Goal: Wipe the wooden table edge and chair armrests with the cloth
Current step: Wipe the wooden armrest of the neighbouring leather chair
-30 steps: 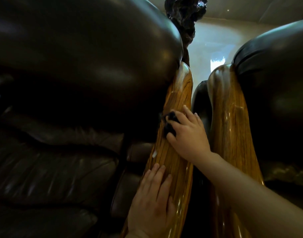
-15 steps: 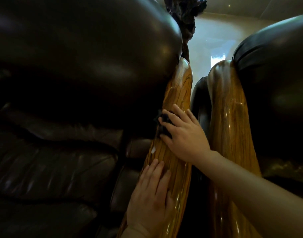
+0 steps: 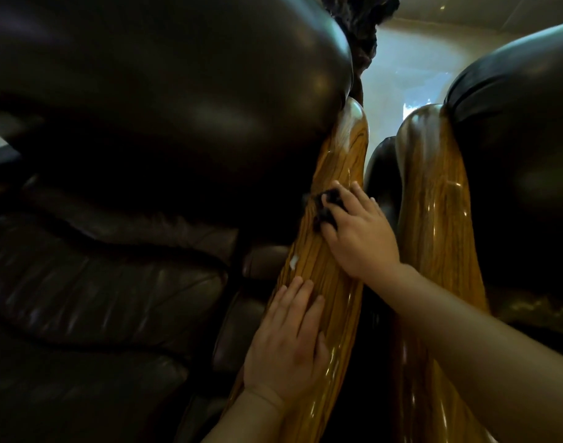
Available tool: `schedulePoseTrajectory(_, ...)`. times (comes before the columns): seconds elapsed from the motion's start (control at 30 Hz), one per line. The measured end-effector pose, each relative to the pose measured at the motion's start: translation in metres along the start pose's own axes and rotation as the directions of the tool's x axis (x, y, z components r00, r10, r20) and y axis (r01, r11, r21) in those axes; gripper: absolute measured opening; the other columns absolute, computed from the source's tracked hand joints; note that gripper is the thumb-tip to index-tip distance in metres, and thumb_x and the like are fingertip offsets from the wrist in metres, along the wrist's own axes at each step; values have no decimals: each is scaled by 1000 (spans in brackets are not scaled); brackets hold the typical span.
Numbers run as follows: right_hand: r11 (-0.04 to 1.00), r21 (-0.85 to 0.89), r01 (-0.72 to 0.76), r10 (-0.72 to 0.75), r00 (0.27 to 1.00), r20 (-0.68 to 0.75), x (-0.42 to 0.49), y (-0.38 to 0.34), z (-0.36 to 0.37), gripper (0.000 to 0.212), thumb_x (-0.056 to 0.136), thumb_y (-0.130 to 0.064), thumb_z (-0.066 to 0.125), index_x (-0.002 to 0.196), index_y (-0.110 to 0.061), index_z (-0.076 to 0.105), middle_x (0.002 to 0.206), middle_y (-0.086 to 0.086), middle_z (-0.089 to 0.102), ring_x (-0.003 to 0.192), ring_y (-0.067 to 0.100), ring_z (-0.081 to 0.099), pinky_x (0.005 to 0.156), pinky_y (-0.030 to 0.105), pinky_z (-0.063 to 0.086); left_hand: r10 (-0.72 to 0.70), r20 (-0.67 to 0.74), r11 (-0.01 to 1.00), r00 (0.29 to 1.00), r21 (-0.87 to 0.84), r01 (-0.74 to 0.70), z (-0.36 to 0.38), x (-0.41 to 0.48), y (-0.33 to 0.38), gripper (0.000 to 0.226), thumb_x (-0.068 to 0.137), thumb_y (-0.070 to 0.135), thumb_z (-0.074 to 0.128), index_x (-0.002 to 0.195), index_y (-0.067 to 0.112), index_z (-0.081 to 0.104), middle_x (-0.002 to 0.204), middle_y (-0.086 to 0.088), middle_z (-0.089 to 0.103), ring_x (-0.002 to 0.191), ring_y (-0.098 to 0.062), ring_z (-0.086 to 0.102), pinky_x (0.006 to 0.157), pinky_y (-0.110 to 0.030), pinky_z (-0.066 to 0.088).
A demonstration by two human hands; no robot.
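From the head view, the right hand presses a dark cloth under its curled fingers against the glossy wooden armrest. The cloth sits bunched at the fingertips, on the edge facing the leather seat. The left hand lies flat and empty on the same armrest, nearer the person. The lacquer looks slick — the small wad could slip out from under the fingers, and the pale speck between the two hands might be skipped. A second armrest stands just beyond the right hand's wrist side, unwiped as far as I can judge.
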State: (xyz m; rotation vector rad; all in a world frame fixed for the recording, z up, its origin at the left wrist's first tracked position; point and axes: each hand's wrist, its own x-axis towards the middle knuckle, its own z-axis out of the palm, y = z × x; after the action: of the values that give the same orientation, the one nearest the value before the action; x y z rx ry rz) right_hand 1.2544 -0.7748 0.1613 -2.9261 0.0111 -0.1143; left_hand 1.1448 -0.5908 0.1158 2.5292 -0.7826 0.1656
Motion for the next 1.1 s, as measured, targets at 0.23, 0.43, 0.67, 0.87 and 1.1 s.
schedulePoseTrajectory(0.23, 994, 31, 102, -106, 980, 170, 7, -62, -9, 54, 97, -51, 17, 139, -38, 48, 161, -5, 27, 151, 23, 9, 119, 54, 7, 120, -37, 993, 992, -3, -120, -2, -32, -1, 32, 95, 27, 51, 122, 16, 63, 134, -10, 59, 134, -28, 45, 114, -43, 35)
schedulePoseTrajectory(0.43, 937, -62, 344, -325, 923, 206, -66, -63, -4, 55, 96, -58, 18, 145, -42, 38, 163, -14, 16, 152, 16, -3, 120, 52, 3, 130, -60, 991, 990, 26, -129, 0, -93, -17, 35, 99, 32, 46, 126, 14, 60, 144, -11, 50, 143, -24, 34, 119, -42, 25)
schedulePoseTrajectory(0.67, 959, -92, 269, -261, 962, 85, -98, -16, 4, 53, 99, -51, 29, 148, -32, 36, 163, -5, 19, 152, 22, 0, 121, 52, 11, -15, -88, 1000, 996, -14, 14, -4, -94, -15, 43, 89, 29, 53, 129, 14, 55, 146, -10, 45, 144, -22, 32, 119, -39, 23)
schedulePoseTrajectory(0.87, 997, 68, -40, 44, 998, -48, -40, -52, 3, 35, 97, -27, 49, 131, -27, 59, 146, 1, 47, 136, 29, 32, 107, 48, 28, -28, -57, 1000, 998, -14, 27, -9, -94, -13, 42, 90, 29, 50, 129, 15, 54, 145, -11, 47, 143, -23, 33, 121, -35, 18)
schedulePoseTrajectory(1.1, 298, 955, -16, 242, 969, -59, -59, -51, -43, 45, 90, -2, 56, 120, -35, 65, 124, -13, 60, 114, 6, 59, 91, 34, 55, -36, -48, 999, 998, -33, 34, -7, -96, -17, 43, 92, 32, 47, 132, 17, 52, 148, -7, 42, 145, -21, 29, 119, -40, 24)
